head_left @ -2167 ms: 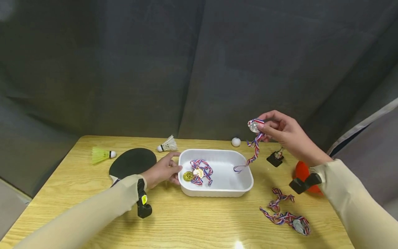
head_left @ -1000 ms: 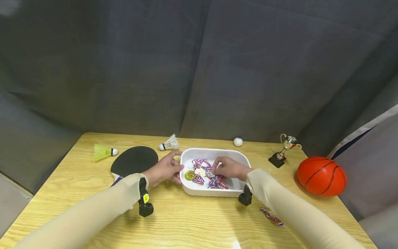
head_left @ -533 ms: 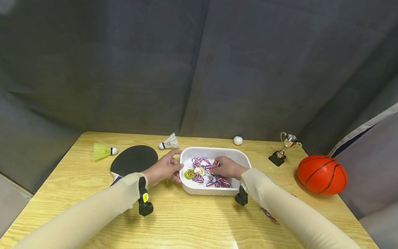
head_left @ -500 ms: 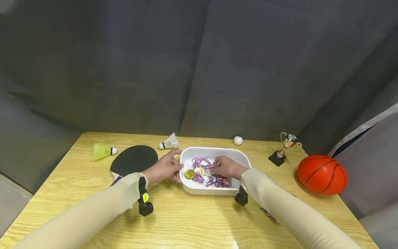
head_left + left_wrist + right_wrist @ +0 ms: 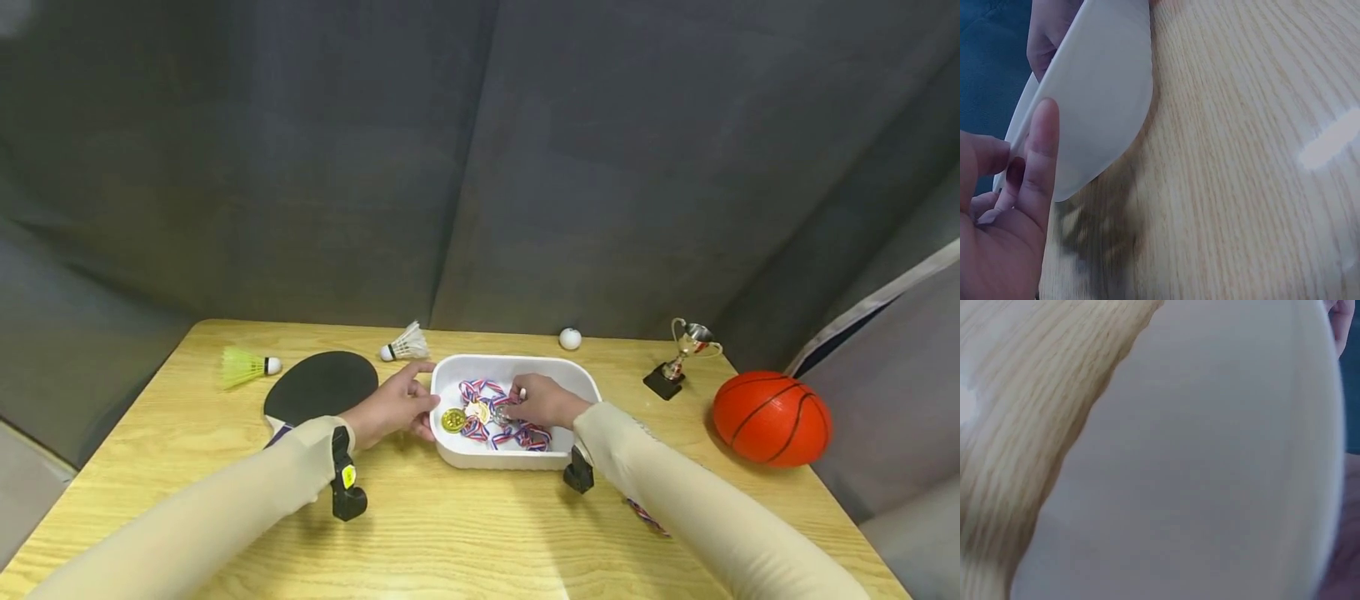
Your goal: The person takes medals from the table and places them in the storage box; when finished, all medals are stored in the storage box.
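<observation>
A white plastic tub stands mid-table. My left hand grips its left end; in the left wrist view the thumb is at the rim and the fingers lie along the outer wall. Inside the tub, my right hand pinches a silver medal low among red, white and blue ribbons. Two gold medals, one yellow-gold and one paler, lie to its left. In the right wrist view the tub's wall hides most of that hand.
Left lie a yellow shuttlecock, a black table-tennis bat and a white shuttlecock. A white ball, a small trophy cup and an orange basketball stand right. My right sleeve partly covers a medal ribbon.
My right hand has brought the silver medal from above the tub's right end down into it, beside the gold medals. Over the last second both hands have stayed nearly still.
</observation>
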The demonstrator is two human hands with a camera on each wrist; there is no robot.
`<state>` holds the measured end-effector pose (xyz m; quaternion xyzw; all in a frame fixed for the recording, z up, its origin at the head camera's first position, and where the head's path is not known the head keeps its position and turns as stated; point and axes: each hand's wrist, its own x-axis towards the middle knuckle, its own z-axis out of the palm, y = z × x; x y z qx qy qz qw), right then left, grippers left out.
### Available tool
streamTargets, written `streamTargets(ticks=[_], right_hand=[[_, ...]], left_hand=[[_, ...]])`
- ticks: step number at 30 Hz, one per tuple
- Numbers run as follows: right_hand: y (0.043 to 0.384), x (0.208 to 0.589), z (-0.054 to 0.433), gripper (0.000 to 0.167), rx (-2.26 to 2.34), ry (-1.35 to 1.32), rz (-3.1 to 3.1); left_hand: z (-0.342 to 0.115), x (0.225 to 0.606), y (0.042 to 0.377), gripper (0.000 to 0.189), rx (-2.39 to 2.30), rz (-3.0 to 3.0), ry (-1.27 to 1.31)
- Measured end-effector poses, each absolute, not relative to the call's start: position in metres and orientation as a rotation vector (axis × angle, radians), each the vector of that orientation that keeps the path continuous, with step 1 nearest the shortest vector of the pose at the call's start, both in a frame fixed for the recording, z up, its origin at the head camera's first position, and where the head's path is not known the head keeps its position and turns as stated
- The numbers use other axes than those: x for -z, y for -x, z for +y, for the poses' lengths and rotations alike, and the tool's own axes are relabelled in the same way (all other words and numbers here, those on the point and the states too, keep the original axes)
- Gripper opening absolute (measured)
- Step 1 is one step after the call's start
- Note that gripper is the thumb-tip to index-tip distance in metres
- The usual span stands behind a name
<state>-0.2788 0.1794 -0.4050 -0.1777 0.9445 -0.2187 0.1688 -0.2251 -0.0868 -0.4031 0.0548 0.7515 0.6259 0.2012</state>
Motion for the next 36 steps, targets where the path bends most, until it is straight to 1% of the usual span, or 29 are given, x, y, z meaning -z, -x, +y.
streamTargets(ticks=[4,8,11,14,18,21,27,32,36], right_hand=[[0.277,0.396,0.181,0.019,0.572,0.543,2.672],[0.279,0.383,0.196,0.018,0.608,0.519,2.646],[0.279,0.371,0.213,0.02,0.707,0.518,2.608],[0.275,0.359,0.233,0.022,0.821,0.57,2.578],[0.263,0.344,0.262,0.019,0.917,0.664,2.607],[0.251,0.336,0.285,0.015,0.97,0.68,2.631],[0.226,0.34,0.336,0.012,0.998,0.662,2.558],[0.207,0.349,0.372,0.015,0.957,0.576,2.434],[0.195,0.36,0.395,0.014,0.908,0.531,2.398]], left_hand=[[-0.087,0.405,0.224,0.064,-1.747,2.107,-0.145],[-0.085,0.405,0.226,0.064,-1.758,2.115,-0.157],[-0.084,0.404,0.227,0.064,-1.763,2.112,-0.154],[-0.084,0.405,0.228,0.064,-1.763,2.109,-0.145],[-0.085,0.403,0.226,0.064,-1.759,2.113,-0.142],[-0.085,0.402,0.225,0.063,-1.752,2.12,-0.142],[-0.085,0.405,0.226,0.063,-1.741,2.124,-0.16],[-0.087,0.405,0.226,0.063,-1.728,2.123,-0.151],[-0.087,0.403,0.225,0.063,-1.725,2.125,-0.154]])
